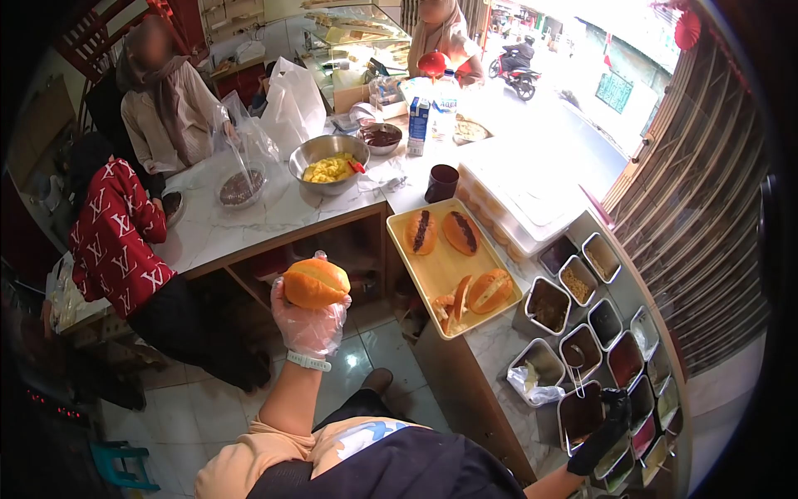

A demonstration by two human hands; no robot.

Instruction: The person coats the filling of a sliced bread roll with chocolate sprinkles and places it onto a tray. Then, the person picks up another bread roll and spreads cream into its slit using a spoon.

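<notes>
Mid-frame, the gloved left hand [309, 323] cups a bun [316, 284], probably light and squashable, best cradled underneath, while lower right the black-gloved right hand [609, 424] hovers by a tub [549, 422], grip unclear.

Bread shop, street-fronted. Lower right: metal topping tubs [550, 334]. Right of centre: yellow tray [445, 266] of filled buns [460, 233]. Top centre: glass display case [353, 27]. Upper right: folding gate [706, 141], parked motorcycle [517, 68] outside.

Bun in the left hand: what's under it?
Under the bun, the left hand shows, supporting it in a clear plastic glove. The bun's underside and the palm against it are covered and cannot be seen.
</notes>
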